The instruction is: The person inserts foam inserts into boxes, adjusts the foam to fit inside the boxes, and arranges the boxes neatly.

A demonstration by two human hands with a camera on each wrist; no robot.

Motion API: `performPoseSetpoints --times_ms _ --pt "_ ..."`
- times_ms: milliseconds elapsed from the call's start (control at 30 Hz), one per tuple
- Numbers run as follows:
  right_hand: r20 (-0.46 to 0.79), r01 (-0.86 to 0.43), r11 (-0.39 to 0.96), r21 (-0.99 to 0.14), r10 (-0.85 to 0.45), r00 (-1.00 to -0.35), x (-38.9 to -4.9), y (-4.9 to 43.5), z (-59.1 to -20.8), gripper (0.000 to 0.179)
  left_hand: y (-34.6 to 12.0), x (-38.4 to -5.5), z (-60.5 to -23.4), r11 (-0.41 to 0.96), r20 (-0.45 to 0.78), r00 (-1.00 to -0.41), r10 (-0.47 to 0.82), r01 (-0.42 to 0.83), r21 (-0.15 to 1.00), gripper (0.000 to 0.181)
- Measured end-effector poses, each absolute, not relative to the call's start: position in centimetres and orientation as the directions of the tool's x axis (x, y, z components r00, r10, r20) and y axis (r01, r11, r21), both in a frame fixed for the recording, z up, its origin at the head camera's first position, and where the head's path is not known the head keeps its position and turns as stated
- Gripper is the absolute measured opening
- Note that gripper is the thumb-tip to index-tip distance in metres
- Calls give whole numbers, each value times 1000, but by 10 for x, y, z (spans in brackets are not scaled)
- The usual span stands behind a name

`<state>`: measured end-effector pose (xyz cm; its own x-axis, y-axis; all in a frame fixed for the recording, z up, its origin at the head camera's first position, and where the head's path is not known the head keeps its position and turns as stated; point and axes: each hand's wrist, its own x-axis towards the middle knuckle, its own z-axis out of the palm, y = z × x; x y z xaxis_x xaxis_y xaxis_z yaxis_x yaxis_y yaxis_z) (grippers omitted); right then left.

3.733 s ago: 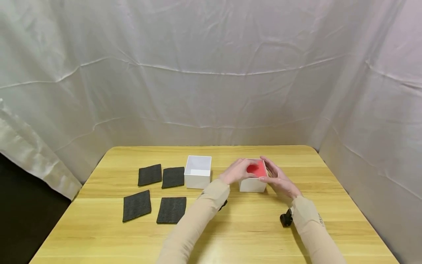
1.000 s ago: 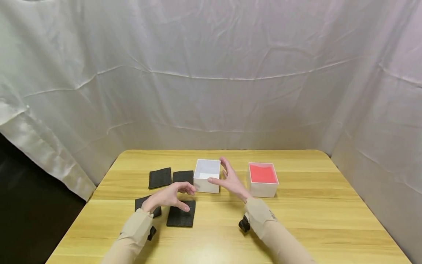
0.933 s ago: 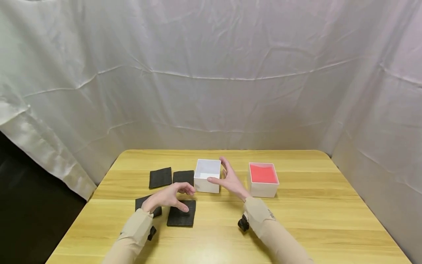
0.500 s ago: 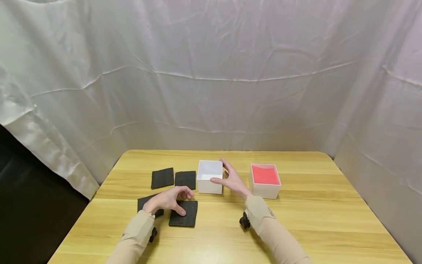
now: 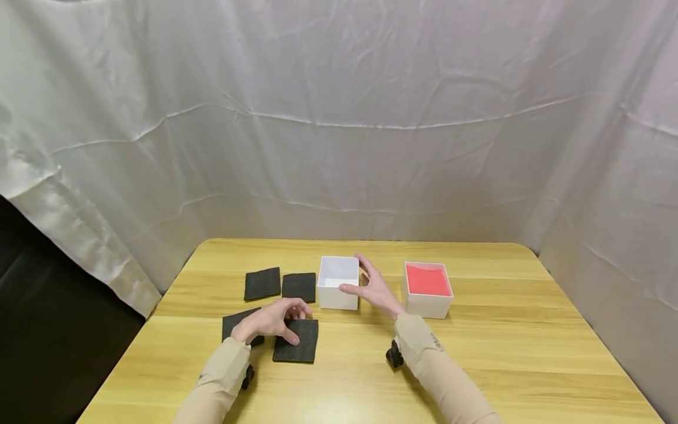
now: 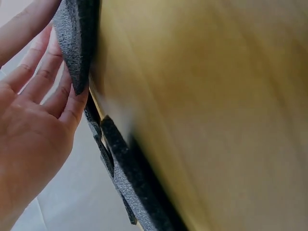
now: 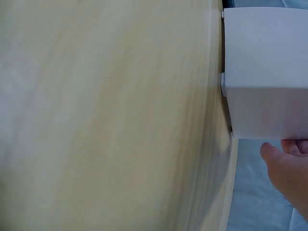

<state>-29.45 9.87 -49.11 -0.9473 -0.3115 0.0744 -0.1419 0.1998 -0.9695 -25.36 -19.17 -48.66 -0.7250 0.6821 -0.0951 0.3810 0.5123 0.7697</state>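
My left hand (image 5: pixel 272 321) is over the near right black foam square (image 5: pixel 294 348), its thumb on top and its fingers at the far edge. In the left wrist view, that foam square (image 6: pixel 77 43) sits between thumb and fingers. My right hand (image 5: pixel 373 290) holds the open white box (image 5: pixel 337 299) from its right side, thumb at the near rim and a finger at the far right corner. In the right wrist view, fingertips (image 7: pixel 269 151) show right by the side wall. The box's white floor shows inside.
Another white box (image 5: pixel 426 305) at the right has a red sheet (image 5: pixel 426 280) inside. More black foam squares lie at the left: a back left square (image 5: pixel 262 284), a square beside it (image 5: pixel 299 287), and one (image 5: pixel 233 321) partly under my left hand. Curtains (image 5: pixel 339 165) enclose the wooden table (image 5: pixel 503 365).
Both hands have left the right box and moved left, leaving the red sheet uncovered in view. Over the last second, my left thumb and fingers have lowered onto the foam square; the right hand stays put.
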Motion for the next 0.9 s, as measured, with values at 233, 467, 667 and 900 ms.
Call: performPoseSetpoints --times_ms 233,467,667,900 --pt "78 -149 196 -969 -326 -942 -293 101 -490 102 -195 -254 -483 452 -38 -741 671 368 813 45" --pt "92 -160 182 -970 -333 -938 -291 101 -491 101 -202 -255 -473 408 22 -785 619 346 845 35" --pt "86 -153 181 -972 -330 -940 -289 100 -491 101 -205 -256 -468 345 69 -839 540 296 891 31" --pt "93 -156 181 -971 -316 -944 -288 101 -492 100 -202 -260 -462 297 122 -906 406 256 920 32"
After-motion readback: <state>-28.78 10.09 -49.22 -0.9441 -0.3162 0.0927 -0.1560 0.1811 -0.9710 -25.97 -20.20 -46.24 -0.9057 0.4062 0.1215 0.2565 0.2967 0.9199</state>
